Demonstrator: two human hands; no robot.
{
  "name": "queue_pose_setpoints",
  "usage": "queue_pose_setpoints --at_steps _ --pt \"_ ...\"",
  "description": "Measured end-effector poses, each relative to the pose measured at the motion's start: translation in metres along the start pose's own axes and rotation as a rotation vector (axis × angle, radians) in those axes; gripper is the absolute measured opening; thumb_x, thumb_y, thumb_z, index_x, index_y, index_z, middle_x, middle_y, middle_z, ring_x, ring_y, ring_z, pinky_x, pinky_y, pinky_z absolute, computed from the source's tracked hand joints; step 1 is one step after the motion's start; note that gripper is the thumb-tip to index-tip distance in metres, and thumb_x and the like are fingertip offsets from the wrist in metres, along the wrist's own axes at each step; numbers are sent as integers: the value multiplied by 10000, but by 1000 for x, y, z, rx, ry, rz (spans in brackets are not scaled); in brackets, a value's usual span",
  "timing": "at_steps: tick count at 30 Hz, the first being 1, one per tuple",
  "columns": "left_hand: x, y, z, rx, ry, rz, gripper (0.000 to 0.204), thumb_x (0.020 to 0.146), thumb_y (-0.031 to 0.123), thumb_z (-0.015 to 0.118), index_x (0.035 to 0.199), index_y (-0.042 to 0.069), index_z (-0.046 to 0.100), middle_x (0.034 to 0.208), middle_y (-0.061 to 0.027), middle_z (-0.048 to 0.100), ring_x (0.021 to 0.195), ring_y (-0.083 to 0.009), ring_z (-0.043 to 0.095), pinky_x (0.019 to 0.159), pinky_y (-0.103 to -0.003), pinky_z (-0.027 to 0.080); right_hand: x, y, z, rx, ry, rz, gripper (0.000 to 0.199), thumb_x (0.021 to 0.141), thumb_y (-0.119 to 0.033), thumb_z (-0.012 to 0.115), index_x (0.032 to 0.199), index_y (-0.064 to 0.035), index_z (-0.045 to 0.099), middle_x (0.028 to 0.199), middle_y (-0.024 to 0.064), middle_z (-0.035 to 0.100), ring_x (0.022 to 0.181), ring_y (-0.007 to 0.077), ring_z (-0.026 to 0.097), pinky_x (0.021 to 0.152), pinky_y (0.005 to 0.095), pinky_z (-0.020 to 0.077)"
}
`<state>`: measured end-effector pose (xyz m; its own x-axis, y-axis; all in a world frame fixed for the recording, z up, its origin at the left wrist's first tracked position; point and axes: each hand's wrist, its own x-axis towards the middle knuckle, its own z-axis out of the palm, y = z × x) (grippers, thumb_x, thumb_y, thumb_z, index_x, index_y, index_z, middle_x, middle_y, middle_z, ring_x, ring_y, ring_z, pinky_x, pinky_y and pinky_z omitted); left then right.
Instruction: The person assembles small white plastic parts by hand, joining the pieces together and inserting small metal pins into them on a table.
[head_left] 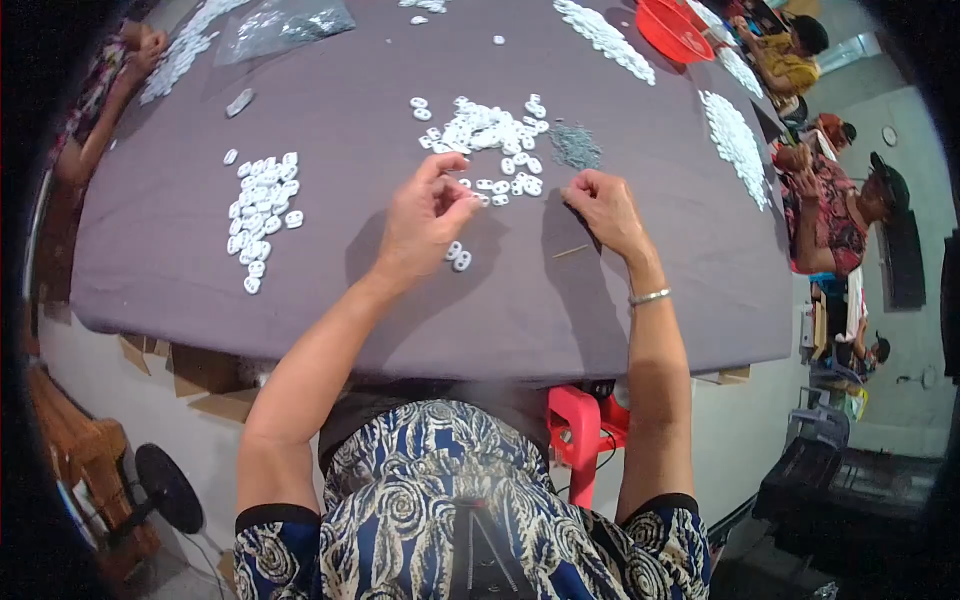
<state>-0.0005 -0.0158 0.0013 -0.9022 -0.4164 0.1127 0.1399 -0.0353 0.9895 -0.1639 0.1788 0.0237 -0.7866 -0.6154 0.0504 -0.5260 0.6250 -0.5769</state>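
My left hand (425, 212) is raised over the middle of the table, thumb and fingers bent around a small white plastic piece (482, 200) at the thumb tip, partly hidden. My right hand (608, 208) is closed in a pinch just below a heap of tiny grey parts (576, 146); whatever lies between its fingertips is too small to make out. Beyond both hands spreads a pile of white two-holed pieces (487, 128). Two similar pieces (458, 256) lie below my left hand. A thin tan stick (571, 251) rests below my right hand.
Another group of white pieces (262, 210) lies at the left. A clear plastic bag (285, 30), a red basket (672, 30) and more rows of white pieces (735, 145) are farther off. Other people sit along the left and right sides. A red plastic chair (573, 435) stands below the table's edge.
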Motion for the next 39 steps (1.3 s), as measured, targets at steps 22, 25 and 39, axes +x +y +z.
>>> queue_pose_setpoints --at_steps 22,25,39 --pt "3 -10 1 -21 37 36 331 823 26 622 1136 48 517 758 12 568 679 -51 543 623 -223 459 -4 -67 61 886 -178 -57 187 951 -259 576 928 -73 575 713 -72 495 608 12 439 530 163 367" --pt "3 -9 0 -15 37 33 328 823 25 621 1133 49 516 759 11 568 681 -51 544 627 -226 461 -4 -67 62 899 -168 -68 193 949 -268 578 922 -77 577 704 -74 490 601 11 436 529 164 367" --pt "1 -5 1 -6 45 36 319 820 17 617 1123 37 518 760 6 578 686 -50 548 640 -222 467 -8 -70 63 895 -131 -69 156 954 -217 570 947 -61 574 752 -64 505 640 10 466 556 171 413"
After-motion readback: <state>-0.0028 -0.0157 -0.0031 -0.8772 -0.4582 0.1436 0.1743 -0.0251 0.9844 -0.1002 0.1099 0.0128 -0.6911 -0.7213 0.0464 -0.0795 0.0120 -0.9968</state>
